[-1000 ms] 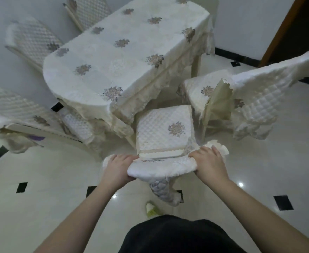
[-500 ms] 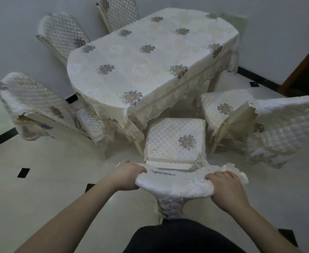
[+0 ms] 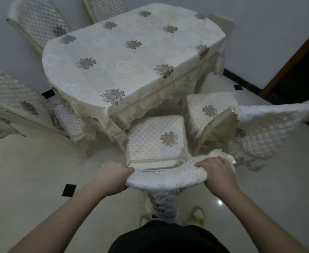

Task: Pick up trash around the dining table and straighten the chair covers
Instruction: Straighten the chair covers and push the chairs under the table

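Note:
A cream quilted chair cover is stretched over the top of the chair back right in front of me. My left hand grips its left end and my right hand grips its right end, fingers curled over the fabric. Beyond the chair back lies the quilted seat cushion with a flower motif, pushed up to the dining table. The cover's lower flap hangs down below my hands toward the floor.
A second chair stands to the right, its back cover bunched and askew. More covered chairs stand at the left and far side. Pale tiled floor with black insets surrounds the table. A dark doorway is at the right.
Both hands keep their grip on the chair-back cover and have drawn it a little further along the chair top. My view has shifted, so the table sits more central.

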### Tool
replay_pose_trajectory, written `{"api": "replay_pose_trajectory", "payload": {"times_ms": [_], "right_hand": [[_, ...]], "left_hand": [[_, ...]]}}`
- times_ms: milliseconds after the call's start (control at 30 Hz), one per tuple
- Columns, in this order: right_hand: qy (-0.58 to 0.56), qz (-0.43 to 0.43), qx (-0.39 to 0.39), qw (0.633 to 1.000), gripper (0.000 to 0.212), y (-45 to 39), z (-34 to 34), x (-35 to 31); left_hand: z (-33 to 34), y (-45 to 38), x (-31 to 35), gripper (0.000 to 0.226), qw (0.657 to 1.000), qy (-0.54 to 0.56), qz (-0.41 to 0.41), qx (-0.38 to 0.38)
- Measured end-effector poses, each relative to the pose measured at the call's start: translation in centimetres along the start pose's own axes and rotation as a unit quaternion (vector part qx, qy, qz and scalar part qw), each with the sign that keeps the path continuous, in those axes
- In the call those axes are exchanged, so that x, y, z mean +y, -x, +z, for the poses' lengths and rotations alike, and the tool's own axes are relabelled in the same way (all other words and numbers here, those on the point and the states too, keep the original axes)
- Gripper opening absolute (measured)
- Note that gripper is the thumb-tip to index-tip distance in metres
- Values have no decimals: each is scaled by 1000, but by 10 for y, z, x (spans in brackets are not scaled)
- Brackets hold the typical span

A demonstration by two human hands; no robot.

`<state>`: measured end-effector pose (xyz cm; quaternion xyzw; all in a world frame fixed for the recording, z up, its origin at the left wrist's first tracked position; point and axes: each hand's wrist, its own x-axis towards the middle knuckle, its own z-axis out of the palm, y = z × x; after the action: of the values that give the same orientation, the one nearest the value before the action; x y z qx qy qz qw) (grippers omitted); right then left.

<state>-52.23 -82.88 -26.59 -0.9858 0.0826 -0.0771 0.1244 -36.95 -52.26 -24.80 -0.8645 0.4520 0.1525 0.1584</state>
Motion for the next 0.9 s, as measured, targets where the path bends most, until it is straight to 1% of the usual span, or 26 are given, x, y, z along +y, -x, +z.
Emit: {"api": "replay_pose_trajectory", "payload": {"times_ms": [100,200,333,433,633,733,900], "right_hand": [[-4,-11,-28,1000,20,-15,-10,25],[7,-19,-49,999,26,-24,-14,49],[-2,-40,-55,998,23,-37,-21,70],[1,-68,-58,996,27,-48,-25,84],[11,-105,-100,989,36,-80,-28,102],[14,-112,-109,988,37,-98,-34,109],[1,-109,-118,987,35,-120,-34,133]], "left_hand": [[-17,-7,24,25,999,3,-33,-11],[-23,-18,42,26,998,24,-52,-8],[-19,-29,55,27,993,85,-78,20],[-22,-35,62,26,987,122,-96,44],[-38,-49,68,29,980,120,-152,43],[-51,-60,70,26,978,122,-161,49],[-62,-81,82,26,979,109,-169,35]]}}
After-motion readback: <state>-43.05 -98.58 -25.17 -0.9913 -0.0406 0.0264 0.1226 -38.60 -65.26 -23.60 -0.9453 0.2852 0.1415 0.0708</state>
